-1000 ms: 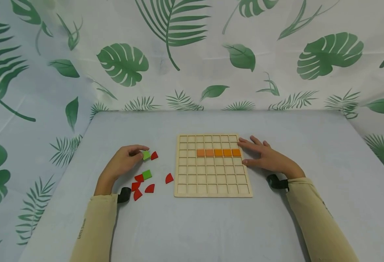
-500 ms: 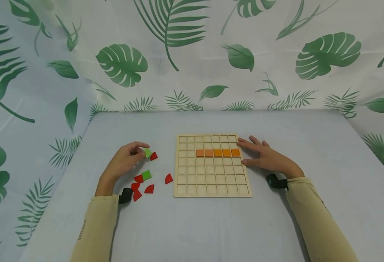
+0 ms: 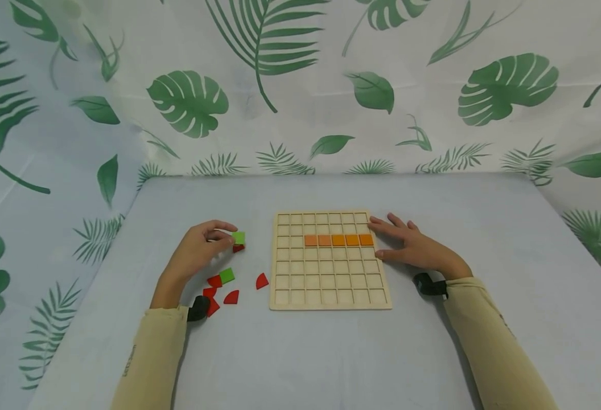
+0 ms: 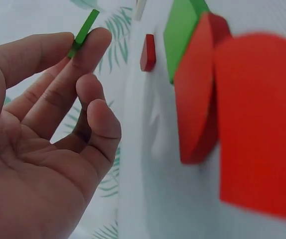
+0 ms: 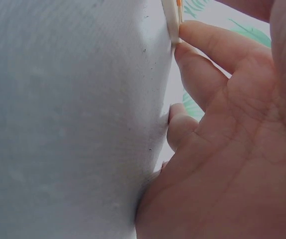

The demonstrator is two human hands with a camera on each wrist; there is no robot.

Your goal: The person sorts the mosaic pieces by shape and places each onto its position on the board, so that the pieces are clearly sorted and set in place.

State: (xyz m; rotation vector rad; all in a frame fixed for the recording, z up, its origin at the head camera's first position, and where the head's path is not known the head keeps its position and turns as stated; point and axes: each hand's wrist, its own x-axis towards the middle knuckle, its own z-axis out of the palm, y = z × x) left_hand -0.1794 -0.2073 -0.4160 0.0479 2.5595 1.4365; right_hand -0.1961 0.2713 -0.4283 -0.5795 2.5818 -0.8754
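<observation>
Between thumb and fingertips, my left hand [image 3: 193, 250] pinches a green square tile [image 3: 238, 237]. The left wrist view shows that green tile [image 4: 85, 31] edge-on and off the table. Just below it in the head view, a red quarter-circle piece [image 3: 238, 249] is partly covered. My right hand [image 3: 413, 246] rests with extended fingers at the right edge of a wooden grid board [image 3: 331, 283]. In the right wrist view, its fingertips touch the board's edge [image 5: 171, 22]. One row of the board holds two pale orange tiles [image 3: 317, 240] and three deeper orange tiles [image 3: 352, 240].
A second green tile [image 3: 227, 275] lies against a red piece [image 3: 214, 281] left of the board. Several other red quarter-circles [image 3: 231, 297] are scattered nearby, with one red quarter-circle [image 3: 262, 281] close to the board's left edge. A leaf-patterned cloth [image 3: 300, 125] stands behind the table.
My left hand has lifted the green tile and brought it a little to the right, partly over the red piece beside it. The right hand keeps its place at the board.
</observation>
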